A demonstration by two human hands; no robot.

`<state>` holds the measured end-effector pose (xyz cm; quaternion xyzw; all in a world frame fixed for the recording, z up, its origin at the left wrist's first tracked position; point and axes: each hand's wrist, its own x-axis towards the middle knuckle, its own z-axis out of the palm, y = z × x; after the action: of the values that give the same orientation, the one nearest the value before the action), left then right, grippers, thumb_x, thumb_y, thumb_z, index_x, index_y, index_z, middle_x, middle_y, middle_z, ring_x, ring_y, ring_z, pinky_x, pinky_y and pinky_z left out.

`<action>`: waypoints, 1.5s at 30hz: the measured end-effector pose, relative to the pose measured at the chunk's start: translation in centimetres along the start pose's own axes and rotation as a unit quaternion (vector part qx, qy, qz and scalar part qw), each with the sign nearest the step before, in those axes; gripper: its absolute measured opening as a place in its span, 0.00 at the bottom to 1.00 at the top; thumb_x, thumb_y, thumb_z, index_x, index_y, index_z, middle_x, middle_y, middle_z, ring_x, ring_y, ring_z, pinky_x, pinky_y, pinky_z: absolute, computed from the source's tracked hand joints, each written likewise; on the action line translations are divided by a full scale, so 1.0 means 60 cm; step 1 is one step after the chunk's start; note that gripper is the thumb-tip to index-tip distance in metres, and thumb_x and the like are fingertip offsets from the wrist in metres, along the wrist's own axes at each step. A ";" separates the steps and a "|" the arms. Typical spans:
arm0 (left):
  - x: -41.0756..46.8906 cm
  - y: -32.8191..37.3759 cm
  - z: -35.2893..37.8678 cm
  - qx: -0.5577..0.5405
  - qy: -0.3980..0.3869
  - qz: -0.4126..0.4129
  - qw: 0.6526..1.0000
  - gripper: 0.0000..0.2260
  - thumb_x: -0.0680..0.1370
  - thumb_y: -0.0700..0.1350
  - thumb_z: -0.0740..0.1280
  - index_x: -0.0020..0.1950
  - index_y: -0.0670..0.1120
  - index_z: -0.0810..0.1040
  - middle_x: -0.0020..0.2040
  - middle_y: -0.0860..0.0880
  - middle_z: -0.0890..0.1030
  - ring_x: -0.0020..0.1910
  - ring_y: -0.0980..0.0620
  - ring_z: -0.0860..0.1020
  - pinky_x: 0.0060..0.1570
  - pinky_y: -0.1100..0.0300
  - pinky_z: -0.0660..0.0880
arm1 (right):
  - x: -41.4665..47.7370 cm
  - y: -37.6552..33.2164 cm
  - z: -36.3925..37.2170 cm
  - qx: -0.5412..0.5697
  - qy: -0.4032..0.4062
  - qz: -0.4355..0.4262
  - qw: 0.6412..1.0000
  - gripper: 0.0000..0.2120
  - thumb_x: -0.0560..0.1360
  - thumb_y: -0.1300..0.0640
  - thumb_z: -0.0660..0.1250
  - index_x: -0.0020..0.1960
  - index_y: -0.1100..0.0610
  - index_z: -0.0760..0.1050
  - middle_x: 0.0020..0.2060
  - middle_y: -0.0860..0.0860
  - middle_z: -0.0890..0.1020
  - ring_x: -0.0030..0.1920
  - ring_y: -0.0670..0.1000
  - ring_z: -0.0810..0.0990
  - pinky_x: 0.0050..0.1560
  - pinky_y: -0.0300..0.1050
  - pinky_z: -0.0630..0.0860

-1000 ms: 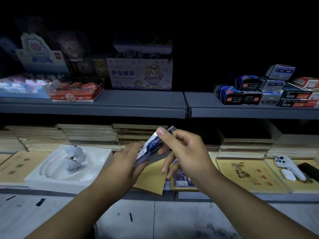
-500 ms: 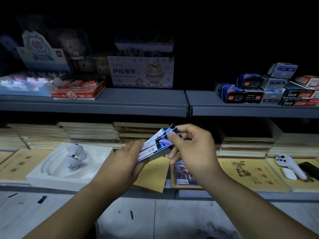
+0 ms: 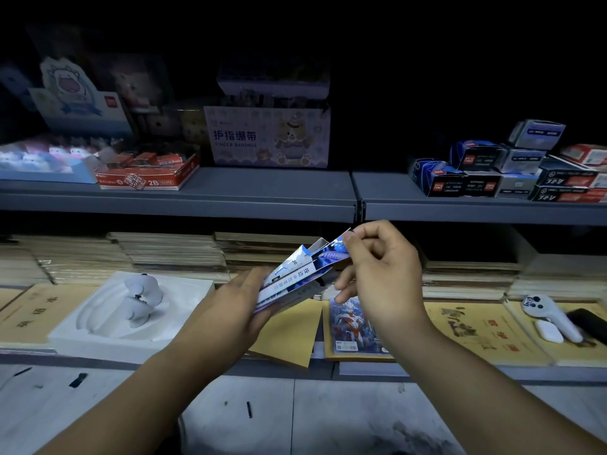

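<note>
Left hand (image 3: 235,311) grips a blue-white carton (image 3: 290,282) above the lower shelf (image 3: 460,372). Right hand (image 3: 384,274) pinches its end flap (image 3: 331,251), which is lifted open. Opening looks begun; contents not yet out, interior hidden.

Two hands showed up, left hand (image 3: 226,313) and right hand (image 3: 384,274), with what looked like three fanned blue-and-white packs (image 3: 292,280). Shelves (image 3: 262,192) had one finger-bandage box (image 3: 267,136), one red 2B box (image 3: 147,174), one foam tray (image 3: 190,300), one hero card (image 3: 349,323), one white controller (image 3: 141,297) plus a second controller (image 3: 551,315).
</note>
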<state>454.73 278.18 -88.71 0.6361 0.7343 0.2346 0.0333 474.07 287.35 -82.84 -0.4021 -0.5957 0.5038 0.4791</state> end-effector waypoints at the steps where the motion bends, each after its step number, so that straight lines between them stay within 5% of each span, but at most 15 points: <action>1: 0.000 0.000 0.000 -0.008 0.000 0.001 1.000 0.18 0.81 0.56 0.65 0.70 0.60 0.66 0.62 0.58 0.78 0.56 0.52 0.78 0.53 0.51 0.77 | -0.001 -0.002 0.001 0.016 0.003 0.004 1.000 0.05 0.82 0.58 0.67 0.48 0.59 0.76 0.35 0.56 0.80 0.23 0.53 0.77 0.24 0.49 0.78; 9: -0.001 0.005 -0.002 -0.028 0.013 0.010 0.999 0.19 0.81 0.55 0.65 0.71 0.58 0.66 0.62 0.59 0.77 0.56 0.55 0.77 0.54 0.54 0.76 | -0.010 -0.003 0.006 -0.028 -0.079 0.037 0.996 0.07 0.79 0.56 0.71 0.44 0.58 0.83 0.22 0.45 0.75 0.22 0.42 0.68 0.24 0.35 0.65; 14: 0.001 -0.006 -0.002 -0.080 0.020 -0.020 0.996 0.15 0.80 0.54 0.67 0.66 0.56 0.70 0.55 0.59 0.78 0.52 0.55 0.77 0.48 0.56 0.74 | 0.006 -0.020 -0.008 0.102 0.019 0.014 0.994 0.06 0.82 0.63 0.65 0.47 0.58 0.78 0.26 0.53 0.81 0.24 0.52 0.77 0.27 0.45 0.76; 19: 0.006 -0.021 -0.008 -0.209 0.049 -0.096 0.972 0.12 0.78 0.49 0.72 0.59 0.58 0.75 0.47 0.64 0.82 0.48 0.64 0.79 0.45 0.68 0.73 | 0.023 -0.023 -0.027 0.145 0.078 -0.021 0.986 0.03 0.83 0.63 0.63 0.51 0.59 0.74 0.27 0.50 0.82 0.35 0.58 0.87 0.47 0.58 0.85; 22: 0.008 -0.023 -0.014 -0.278 0.049 -0.133 0.950 0.14 0.77 0.48 0.73 0.61 0.58 0.77 0.50 0.62 0.83 0.48 0.62 0.81 0.46 0.60 0.77 | 0.027 -0.022 -0.033 0.139 0.097 -0.036 0.985 0.03 0.83 0.64 0.63 0.51 0.58 0.74 0.26 0.48 0.81 0.37 0.57 0.88 0.50 0.59 0.85; 31: 0.000 -0.009 -0.024 -0.297 0.028 -0.102 0.949 0.16 0.77 0.47 0.74 0.62 0.59 0.78 0.54 0.61 0.84 0.52 0.61 0.82 0.52 0.55 0.80 | 0.022 -0.021 -0.033 0.014 0.073 -0.130 0.989 0.01 0.83 0.62 0.65 0.52 0.58 0.74 0.34 0.45 0.85 0.35 0.53 0.87 0.45 0.58 0.85; 38: -0.001 -0.002 -0.027 -0.301 0.041 -0.092 0.948 0.17 0.76 0.46 0.75 0.62 0.59 0.78 0.53 0.62 0.84 0.52 0.61 0.82 0.54 0.53 0.81 | 0.011 -0.010 -0.022 -0.095 -0.022 -0.144 0.985 0.02 0.81 0.62 0.68 0.49 0.58 0.77 0.35 0.59 0.83 0.27 0.47 0.81 0.30 0.39 0.77; 42: -0.004 0.001 -0.028 -0.279 0.045 -0.085 0.955 0.17 0.75 0.47 0.75 0.62 0.59 0.78 0.51 0.64 0.84 0.50 0.62 0.82 0.53 0.54 0.81 | 0.005 -0.003 -0.019 -0.135 -0.074 -0.122 0.980 0.04 0.81 0.59 0.69 0.47 0.56 0.77 0.25 0.61 0.77 0.19 0.43 0.70 0.25 0.35 0.68; 45: -0.005 0.003 -0.029 -0.271 0.048 -0.079 0.958 0.16 0.75 0.47 0.75 0.61 0.59 0.78 0.51 0.65 0.83 0.49 0.63 0.82 0.50 0.58 0.80 | 0.003 0.002 -0.015 -0.172 -0.093 -0.123 0.973 0.05 0.80 0.58 0.70 0.45 0.55 0.78 0.23 0.60 0.77 0.21 0.48 0.70 0.27 0.41 0.72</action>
<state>454.36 277.42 -87.18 0.5310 0.6921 0.4516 0.1873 474.88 287.72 -82.89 -0.3535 -0.7602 0.3659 0.4041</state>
